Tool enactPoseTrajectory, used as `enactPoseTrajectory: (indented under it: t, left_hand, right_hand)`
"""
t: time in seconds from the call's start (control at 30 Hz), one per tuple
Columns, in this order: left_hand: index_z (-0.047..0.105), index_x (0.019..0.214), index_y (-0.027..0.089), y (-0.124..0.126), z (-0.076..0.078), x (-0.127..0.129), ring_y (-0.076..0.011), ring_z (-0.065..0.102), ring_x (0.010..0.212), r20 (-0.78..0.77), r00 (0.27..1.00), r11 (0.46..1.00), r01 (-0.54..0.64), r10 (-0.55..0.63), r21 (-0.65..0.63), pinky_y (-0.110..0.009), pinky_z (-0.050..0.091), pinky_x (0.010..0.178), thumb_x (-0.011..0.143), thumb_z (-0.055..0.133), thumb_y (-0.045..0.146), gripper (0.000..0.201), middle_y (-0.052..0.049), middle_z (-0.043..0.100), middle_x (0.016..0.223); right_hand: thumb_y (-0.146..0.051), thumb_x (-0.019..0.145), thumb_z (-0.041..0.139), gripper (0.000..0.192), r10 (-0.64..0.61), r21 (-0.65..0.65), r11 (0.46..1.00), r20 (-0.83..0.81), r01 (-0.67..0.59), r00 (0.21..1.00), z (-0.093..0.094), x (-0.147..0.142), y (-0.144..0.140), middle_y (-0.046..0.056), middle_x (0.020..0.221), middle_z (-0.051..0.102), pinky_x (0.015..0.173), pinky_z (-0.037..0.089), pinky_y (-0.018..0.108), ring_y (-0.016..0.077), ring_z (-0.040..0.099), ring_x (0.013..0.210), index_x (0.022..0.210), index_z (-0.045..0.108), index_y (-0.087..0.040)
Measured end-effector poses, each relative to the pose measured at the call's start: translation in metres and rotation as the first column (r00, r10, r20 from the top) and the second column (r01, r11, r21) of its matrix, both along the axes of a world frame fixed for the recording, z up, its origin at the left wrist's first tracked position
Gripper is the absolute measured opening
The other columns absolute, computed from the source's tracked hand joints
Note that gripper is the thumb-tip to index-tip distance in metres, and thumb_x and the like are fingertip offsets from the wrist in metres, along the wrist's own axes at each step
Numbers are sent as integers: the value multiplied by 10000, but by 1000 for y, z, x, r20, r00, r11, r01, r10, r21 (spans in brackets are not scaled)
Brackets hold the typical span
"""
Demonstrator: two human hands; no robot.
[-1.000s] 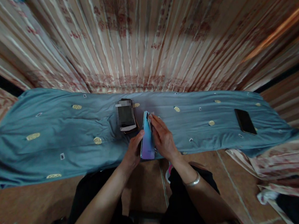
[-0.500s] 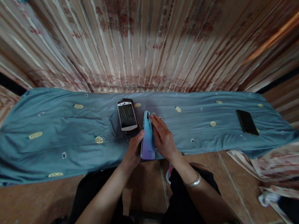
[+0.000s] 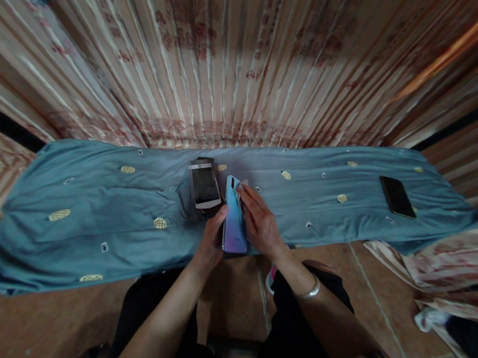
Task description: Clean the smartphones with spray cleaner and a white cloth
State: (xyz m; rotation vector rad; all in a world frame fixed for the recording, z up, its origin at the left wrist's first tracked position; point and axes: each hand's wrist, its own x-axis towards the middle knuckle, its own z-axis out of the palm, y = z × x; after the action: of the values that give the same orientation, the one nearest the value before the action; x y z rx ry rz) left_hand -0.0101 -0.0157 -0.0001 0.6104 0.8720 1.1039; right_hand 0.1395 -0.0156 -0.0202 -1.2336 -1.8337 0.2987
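Left hand grips the blue-violet phone; right hand pinches a pale scrap at the phone's right edge.

Between left hand and right hand, glossy blue-purple phone; left, on blue cloth-covered surface, rectangular white-edged phone; far right, flat black device.

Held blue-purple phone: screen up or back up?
Back up. The blue-purple phone in the left hand shows its glossy gradient back and dark camera strip.
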Motion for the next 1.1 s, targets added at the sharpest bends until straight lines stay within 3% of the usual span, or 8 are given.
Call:
enactPoseTrajectory:
  t: [0.2, 0.53, 0.73, 0.93, 1.1]
  left_hand:
    - [704, 809, 183, 5, 8, -6, -254, 693, 890, -19, 999, 999, -37, 38, 40, -357, 575, 810, 693, 861, 598, 459, -46, 733, 810]
    - [674, 751, 199, 2, -3, -4, -187, 578, 671, -16, 1000, 1000, 11, -11, 24, -306, 475, 611, 748, 823, 674, 498, 4, 597, 647]
    - [677, 762, 213, 5, 8, -9, -241, 681, 885, -12, 997, 996, -71, 72, 48, -321, 569, 767, 736, 852, 500, 337, -18, 677, 756]
    - [691, 774, 209, 3, 12, -7, -283, 709, 975, 28, 999, 999, -38, 37, 15, -368, 605, 829, 716, 866, 518, 360, -44, 724, 810]
    - [694, 777, 208, 4, 12, -9, -247, 703, 861, 9, 997, 997, -72, 72, 5, -344, 597, 777, 697, 891, 529, 385, -24, 714, 774]
  right_hand:
    - [-166, 1088, 395, 548, 55, -2, 998, 6, -55, 998, -1, -11, -6, 131, 1631, 574, 1305, 446, 464, 222, 504, 1558, 1619, 517, -226]
    - [-171, 1077, 411, 561, 8, -10, 1000, -11, -8, 1000, -2, -3, 2, 121, 1651, 553, 1315, 422, 511, 237, 486, 1571, 1625, 508, -239]
    - [-160, 1080, 404, 554, 52, -13, 999, 9, -52, 999, -3, -12, -5, 123, 1630, 577, 1305, 446, 470, 228, 507, 1557, 1617, 520, -231]
    - [-166, 1078, 422, 559, 21, -14, 1000, -13, -21, 1000, -4, -8, -2, 102, 1666, 538, 1308, 440, 479, 232, 486, 1571, 1623, 512, -252]
    - [-157, 1076, 413, 562, 22, -13, 1000, -1, -22, 1000, -4, -10, -3, 117, 1654, 550, 1300, 453, 471, 234, 497, 1564, 1624, 509, -238]
